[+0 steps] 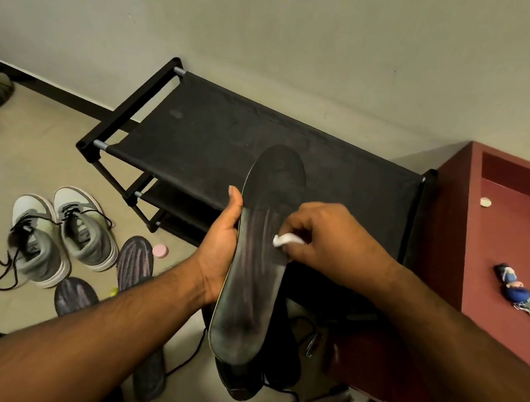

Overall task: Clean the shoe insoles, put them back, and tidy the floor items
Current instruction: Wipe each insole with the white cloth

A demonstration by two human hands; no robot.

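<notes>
Left hand (220, 248) gripping dark insole (255, 259) by its left edge, right hand (322, 237) pinching white wipe (282, 240): best long heel-to-toe strokes, firm support behind.

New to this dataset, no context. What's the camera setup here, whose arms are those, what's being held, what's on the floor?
There is no robot: one wide-angle camera on a person's head looks down at their own bare arms. The left hand grips a dark insole by its edge. The right hand pinches a small white wipe against it. Behind stands a black shoe rack. On the floor lie grey sneakers, two more insoles, a pink disc and black shoes under the held insole. A keychain rests on the red shelf.
</notes>
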